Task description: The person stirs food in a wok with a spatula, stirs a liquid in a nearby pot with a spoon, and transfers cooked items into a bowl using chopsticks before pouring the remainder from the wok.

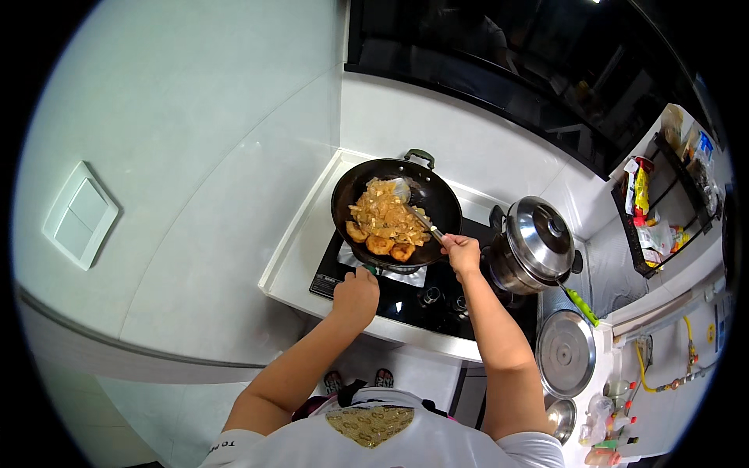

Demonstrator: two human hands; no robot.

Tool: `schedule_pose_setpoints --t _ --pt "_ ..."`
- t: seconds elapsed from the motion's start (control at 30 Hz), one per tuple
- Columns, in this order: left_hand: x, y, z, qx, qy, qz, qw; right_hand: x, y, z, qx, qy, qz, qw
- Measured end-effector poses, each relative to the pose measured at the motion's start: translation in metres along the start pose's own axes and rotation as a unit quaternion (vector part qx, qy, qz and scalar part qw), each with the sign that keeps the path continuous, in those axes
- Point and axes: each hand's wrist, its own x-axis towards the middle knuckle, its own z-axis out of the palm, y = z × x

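Observation:
A black wok [443, 195] stands on the stove, its far loop handle [420, 156] pointing to the back wall. Inside it lies a heap of cooked, sauced pieces [388, 209], with browned round pieces [380, 246] along the near side. My right hand [462, 254] is closed round the handle of a metal spatula [402, 189], whose blade rests in the food. At the wok's near edge, my left hand [356, 298] is closed on the near wok handle [370, 269], which it mostly covers.
A lidded steel pot [538, 238] sits on the stove's right side, beside a green-handled utensil [581, 308]. Nearer me on the counter are a round metal lid [566, 353], a metal bowl [562, 417] and several bottles [620, 421]. A black rack [636, 234] holds packets. The wall is close at left.

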Motion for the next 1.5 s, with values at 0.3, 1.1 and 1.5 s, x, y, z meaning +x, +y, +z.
schedule_pose_setpoints --t 0.3,1.1,1.5 --pt "-0.001 -0.002 0.001 -0.021 0.004 -0.006 1.000 -0.039 -0.029 -0.045 -0.192 -0.028 -0.296 0.935" --pt "-0.001 -0.002 0.000 0.002 0.023 0.009 1.000 -0.074 -0.034 -0.064 -0.344 0.003 -0.453 0.823" --pt "0.001 0.001 0.004 0.010 0.008 -0.005 1.000 -0.062 -0.027 -0.061 -0.355 0.056 -0.474 0.804"
